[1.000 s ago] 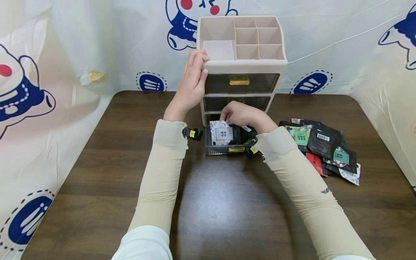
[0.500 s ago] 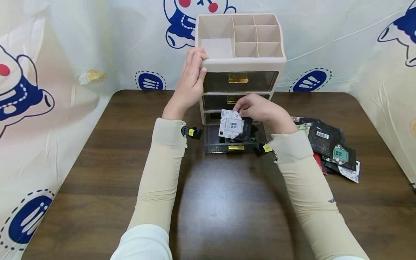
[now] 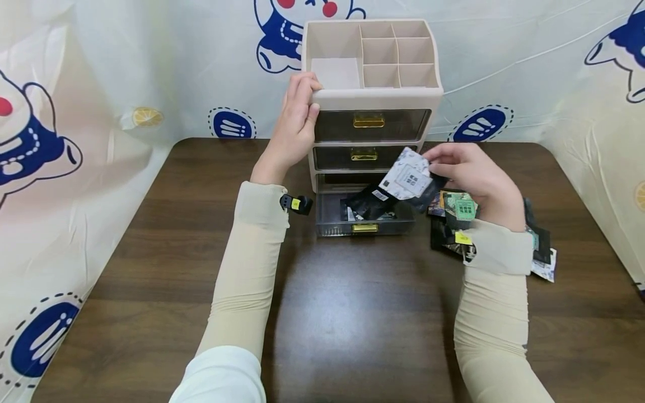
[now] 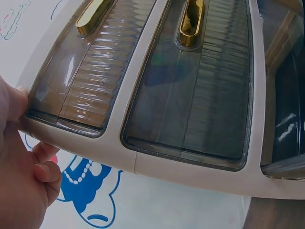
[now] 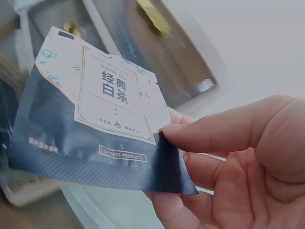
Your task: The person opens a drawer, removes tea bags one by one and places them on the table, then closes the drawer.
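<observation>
A white and black tea packet (image 3: 409, 173), printed "WHITE TEA" in the right wrist view, is pinched between thumb and fingers of my right hand (image 3: 476, 170). It is raised over the right side of the pulled-out bottom drawer (image 3: 330, 215). A black packet (image 3: 367, 202) with a barcode label shows below its left end, over the drawer, where more packets lie. My left hand (image 3: 291, 131) grips the upper left edge of the beige drawer organizer (image 3: 375, 99). In the left wrist view, the thumb is at the front frame and other fingers curl behind the side.
A loose pile of tea packets (image 3: 461, 207) lies on the brown table (image 3: 332, 313) right of the organizer, partly hidden by my right wrist. Two upper drawers with gold handles (image 3: 369, 120) are closed. A patterned curtain (image 3: 504, 61) hangs behind.
My right hand has lifted the white tea packet up out of the bottom drawer and carried it to the right, towards the pile. My left hand keeps its hold on the organizer.
</observation>
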A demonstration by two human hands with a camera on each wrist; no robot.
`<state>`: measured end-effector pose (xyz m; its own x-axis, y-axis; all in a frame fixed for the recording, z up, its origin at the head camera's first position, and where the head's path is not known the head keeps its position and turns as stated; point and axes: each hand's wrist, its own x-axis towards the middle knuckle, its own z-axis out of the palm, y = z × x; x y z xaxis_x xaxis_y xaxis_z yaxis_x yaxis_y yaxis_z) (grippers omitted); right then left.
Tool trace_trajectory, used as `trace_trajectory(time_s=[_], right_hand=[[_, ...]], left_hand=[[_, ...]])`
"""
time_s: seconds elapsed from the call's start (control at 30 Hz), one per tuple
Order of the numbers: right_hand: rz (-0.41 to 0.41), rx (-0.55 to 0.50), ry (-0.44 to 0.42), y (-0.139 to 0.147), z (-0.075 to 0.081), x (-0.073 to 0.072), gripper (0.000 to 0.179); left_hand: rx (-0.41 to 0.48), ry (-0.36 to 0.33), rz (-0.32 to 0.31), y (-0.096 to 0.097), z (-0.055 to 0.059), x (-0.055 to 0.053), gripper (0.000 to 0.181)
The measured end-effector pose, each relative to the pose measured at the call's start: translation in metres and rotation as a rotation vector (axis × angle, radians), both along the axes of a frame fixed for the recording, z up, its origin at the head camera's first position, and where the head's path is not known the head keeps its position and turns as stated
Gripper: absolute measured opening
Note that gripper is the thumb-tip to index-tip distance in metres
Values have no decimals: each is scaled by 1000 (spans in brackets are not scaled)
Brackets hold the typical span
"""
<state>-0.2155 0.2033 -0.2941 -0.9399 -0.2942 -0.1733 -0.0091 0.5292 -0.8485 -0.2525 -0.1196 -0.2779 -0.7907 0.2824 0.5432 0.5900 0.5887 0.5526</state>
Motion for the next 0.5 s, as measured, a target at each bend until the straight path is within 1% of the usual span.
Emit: trace_trajectory(time_s=[0.13,0.17,0.27,0.33,0.43,0.5], right_hand=[[-93,-88,1,30,-8,10,21],[-118,-104,3,37,-10,12,21],[-204,-199,-20,60,-18,20,26],[-264,-290,-48,75,-23,25,27],[-352,-463,-107,95,-31,33,23],[-406,-548,-139,108,-35,38,22]], left_hand=[[3,-3,1,0,0,1,23],[3,-4,3,0,0,1,23],[1,-1,5,0,0,1,24],[-1,6,5,0,0,1,25],[0,12,2,1,0,1,25],[1,12,1,1,0,1,24]])
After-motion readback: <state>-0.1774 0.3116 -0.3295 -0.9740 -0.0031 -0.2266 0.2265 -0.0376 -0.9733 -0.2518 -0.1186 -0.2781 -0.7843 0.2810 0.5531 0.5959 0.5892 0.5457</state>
